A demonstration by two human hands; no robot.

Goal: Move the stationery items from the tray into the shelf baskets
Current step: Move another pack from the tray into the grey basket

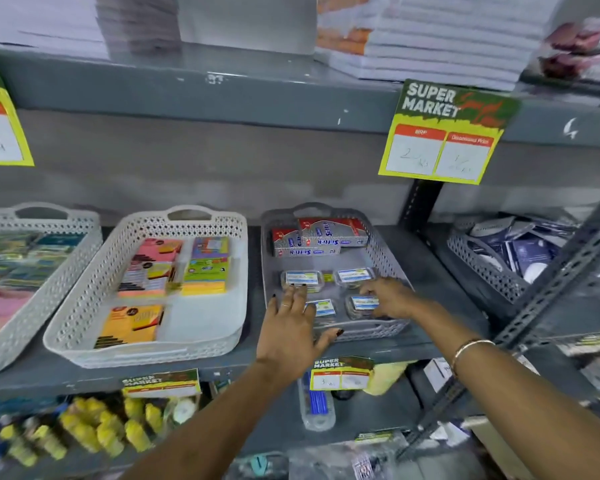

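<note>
Inside the grey basket [388, 251], the left hand [288, 327] lies flat, fingers [291, 296] spread and empty, touching the near-left clear box [321, 308]. Just right of it, the right hand [392, 299] pinches the near-right clear box [362, 304], its long axis crosswise.

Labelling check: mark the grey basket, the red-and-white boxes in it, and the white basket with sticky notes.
grey basket [311, 206]: head view, back handle rim.
red-and-white boxes [321, 237]: head view, front face of upper box.
white basket [84, 306]: head view, perforated left wall.
</note>
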